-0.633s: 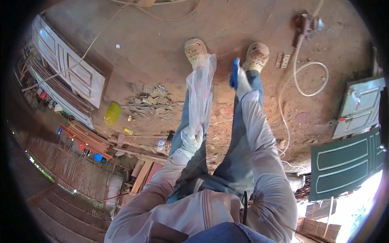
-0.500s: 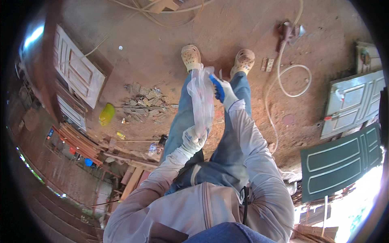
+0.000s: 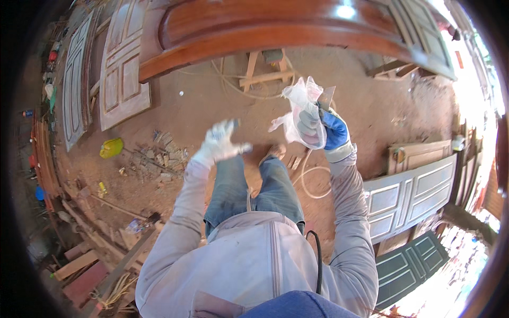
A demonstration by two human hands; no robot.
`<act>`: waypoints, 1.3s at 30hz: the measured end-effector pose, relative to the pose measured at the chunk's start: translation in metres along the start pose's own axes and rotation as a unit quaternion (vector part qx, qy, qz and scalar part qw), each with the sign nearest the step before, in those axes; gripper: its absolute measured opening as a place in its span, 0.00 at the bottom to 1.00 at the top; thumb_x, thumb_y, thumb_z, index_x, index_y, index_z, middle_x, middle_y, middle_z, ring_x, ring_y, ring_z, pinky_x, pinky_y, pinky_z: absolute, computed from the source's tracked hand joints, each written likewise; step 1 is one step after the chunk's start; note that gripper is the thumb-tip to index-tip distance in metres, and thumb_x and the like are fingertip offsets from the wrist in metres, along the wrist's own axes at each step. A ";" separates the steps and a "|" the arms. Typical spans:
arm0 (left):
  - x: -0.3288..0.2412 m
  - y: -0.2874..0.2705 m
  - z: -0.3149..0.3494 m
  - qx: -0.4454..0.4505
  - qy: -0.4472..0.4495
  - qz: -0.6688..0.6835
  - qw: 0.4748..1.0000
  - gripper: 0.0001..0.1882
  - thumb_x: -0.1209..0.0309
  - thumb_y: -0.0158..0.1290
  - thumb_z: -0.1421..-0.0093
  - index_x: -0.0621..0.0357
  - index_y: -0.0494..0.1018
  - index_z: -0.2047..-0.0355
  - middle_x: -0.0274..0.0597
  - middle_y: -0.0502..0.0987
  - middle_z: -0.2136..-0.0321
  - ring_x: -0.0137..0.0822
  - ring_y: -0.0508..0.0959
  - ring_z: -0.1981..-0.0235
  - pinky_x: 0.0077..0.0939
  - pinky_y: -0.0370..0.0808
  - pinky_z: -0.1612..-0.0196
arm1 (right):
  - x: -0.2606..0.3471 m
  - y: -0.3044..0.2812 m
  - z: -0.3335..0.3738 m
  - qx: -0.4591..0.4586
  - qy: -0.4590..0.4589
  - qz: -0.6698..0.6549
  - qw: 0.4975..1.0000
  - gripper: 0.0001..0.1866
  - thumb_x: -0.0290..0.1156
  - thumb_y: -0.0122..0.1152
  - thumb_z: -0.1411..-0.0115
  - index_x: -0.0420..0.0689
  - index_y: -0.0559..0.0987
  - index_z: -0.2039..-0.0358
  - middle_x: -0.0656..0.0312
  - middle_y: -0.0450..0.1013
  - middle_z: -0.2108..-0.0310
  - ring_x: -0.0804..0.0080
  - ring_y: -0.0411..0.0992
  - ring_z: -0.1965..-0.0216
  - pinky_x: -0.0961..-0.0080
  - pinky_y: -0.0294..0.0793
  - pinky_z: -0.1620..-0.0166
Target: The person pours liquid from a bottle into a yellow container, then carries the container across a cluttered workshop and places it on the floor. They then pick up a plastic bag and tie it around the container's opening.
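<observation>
My right hand (image 3: 335, 130), in a white glove with a blue palm, is closed on a crumpled, thin white see-through sheet (image 3: 305, 114), plastic or gauzy cloth; I cannot tell which. A flat scraper-like blade (image 3: 327, 97) sticks up from the same grip, its handle hidden in the fist. My left hand (image 3: 218, 144), in a whitish glove, is held out to the left, fingers and thumb spread and slightly blurred, with nothing in it. Beyond both hands, a glossy red-brown wooden door panel (image 3: 275, 34) spans the top of the view.
Panelled doors (image 3: 124, 69) lean at the left; a grey door (image 3: 411, 193) and a dark green one (image 3: 411, 270) are at the right. Wood scraps (image 3: 164, 153) and a yellow container (image 3: 111, 148) lie on the floor. A pale hose (image 3: 313, 193) curls near my feet, and a wooden trestle (image 3: 265, 79) stands ahead.
My left hand has let go of the thin sheet and moved left, opening. My right hand has risen with the sheet bunched in it. The view has tilted up, bringing in the red-brown door.
</observation>
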State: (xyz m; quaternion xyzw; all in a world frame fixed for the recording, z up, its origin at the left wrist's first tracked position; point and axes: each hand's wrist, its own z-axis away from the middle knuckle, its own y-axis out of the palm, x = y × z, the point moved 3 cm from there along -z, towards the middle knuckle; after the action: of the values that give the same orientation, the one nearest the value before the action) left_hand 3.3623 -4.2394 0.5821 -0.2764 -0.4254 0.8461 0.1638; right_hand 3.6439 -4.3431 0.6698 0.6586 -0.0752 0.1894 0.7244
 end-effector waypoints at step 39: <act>0.056 -0.346 0.241 -0.300 0.057 0.105 0.946 0.25 0.60 0.63 0.40 0.63 0.74 0.49 0.35 0.81 0.63 0.22 0.77 0.66 0.18 0.75 0.63 | 0.039 0.242 -0.077 -0.131 -0.161 0.547 0.811 0.08 0.36 0.61 0.36 0.46 0.78 0.64 0.76 0.68 0.80 0.85 0.64 0.83 0.85 0.59 0.81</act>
State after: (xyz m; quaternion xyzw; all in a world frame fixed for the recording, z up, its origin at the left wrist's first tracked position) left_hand 3.1859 -4.1604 0.9612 -0.4039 -0.6179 0.6746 0.0078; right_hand 3.5784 -4.2455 0.8980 0.4287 -0.5623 0.4339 0.5584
